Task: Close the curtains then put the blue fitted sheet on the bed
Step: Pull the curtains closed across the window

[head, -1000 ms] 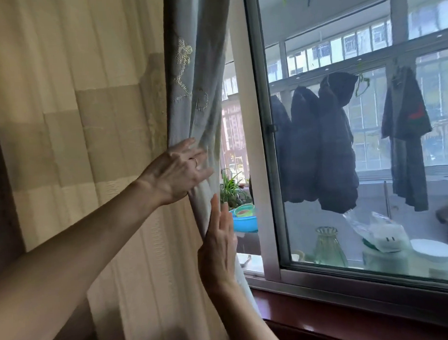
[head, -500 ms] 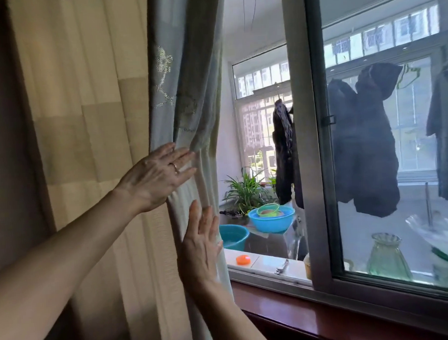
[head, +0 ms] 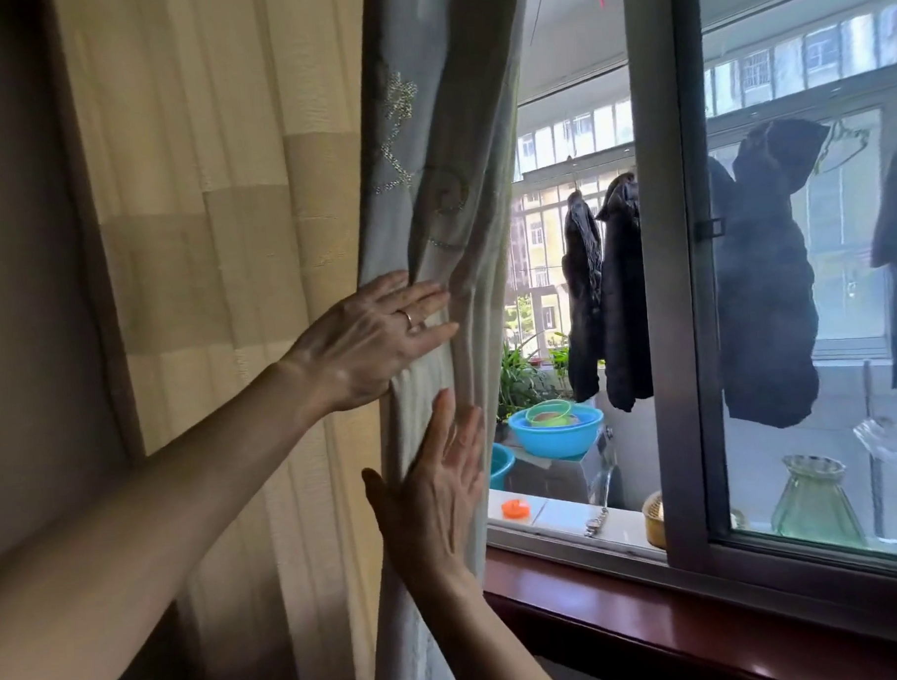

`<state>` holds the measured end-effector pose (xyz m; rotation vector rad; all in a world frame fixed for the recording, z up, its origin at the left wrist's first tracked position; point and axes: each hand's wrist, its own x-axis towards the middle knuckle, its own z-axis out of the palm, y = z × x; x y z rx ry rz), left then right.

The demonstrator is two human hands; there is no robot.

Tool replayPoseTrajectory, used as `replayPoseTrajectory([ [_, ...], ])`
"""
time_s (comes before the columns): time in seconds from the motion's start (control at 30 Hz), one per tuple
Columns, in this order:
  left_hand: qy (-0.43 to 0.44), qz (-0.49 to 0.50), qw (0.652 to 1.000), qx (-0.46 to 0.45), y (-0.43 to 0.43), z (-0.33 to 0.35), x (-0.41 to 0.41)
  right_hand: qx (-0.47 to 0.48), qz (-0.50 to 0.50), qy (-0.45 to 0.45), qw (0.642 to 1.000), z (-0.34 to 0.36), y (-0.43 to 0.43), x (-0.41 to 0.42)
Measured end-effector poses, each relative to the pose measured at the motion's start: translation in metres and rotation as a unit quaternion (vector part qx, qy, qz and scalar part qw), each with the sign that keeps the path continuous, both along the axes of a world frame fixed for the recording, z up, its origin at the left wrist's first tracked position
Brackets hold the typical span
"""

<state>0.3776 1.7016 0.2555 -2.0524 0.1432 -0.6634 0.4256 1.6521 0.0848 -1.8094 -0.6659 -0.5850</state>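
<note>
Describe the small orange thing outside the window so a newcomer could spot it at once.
Find the open gap between the grey curtain and the metal frame. At its bottom runs a white ledge; the orange cap lies on its left end, beside the right hand. It is the only orange item there, flat and round, below the blue basin.

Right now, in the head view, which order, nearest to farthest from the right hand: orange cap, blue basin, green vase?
1. orange cap, on the ledge beside the right hand.
2. blue basin, behind it, outside.
3. green vase, far right behind glass.
</note>
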Motion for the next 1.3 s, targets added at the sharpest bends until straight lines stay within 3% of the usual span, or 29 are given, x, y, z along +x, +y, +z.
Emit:
replayPoseTrajectory([
  [0.23,-0.016,-0.077,0.997,0.016,0.007,-0.003,0.007,0.101,-0.096,-0.011,0.99,0.003,0.009,0.018],
  [0.43,0.021,-0.037,0.999,-0.002,0.001,-0.009,0.024,0.119,-0.079,-0.083,0.986,-0.006,-0.014,0.042],
  [0.8,-0.093,-0.203,0.971,0.083,-0.034,-0.018,0.1,0.099,-0.063,-0.136,0.984,-0.02,-0.054,0.081],
  [1.1,-0.139,-0.213,0.966,-0.043,-0.044,-0.03,0.124,0.051,-0.156,-0.103,0.981,-0.013,-0.076,0.114],
  [1.3,-0.142,-0.16,0.975,-0.064,-0.02,-0.028,0.117,0.057,-0.056,-0.102,0.991,-0.006,-0.048,0.119],
])
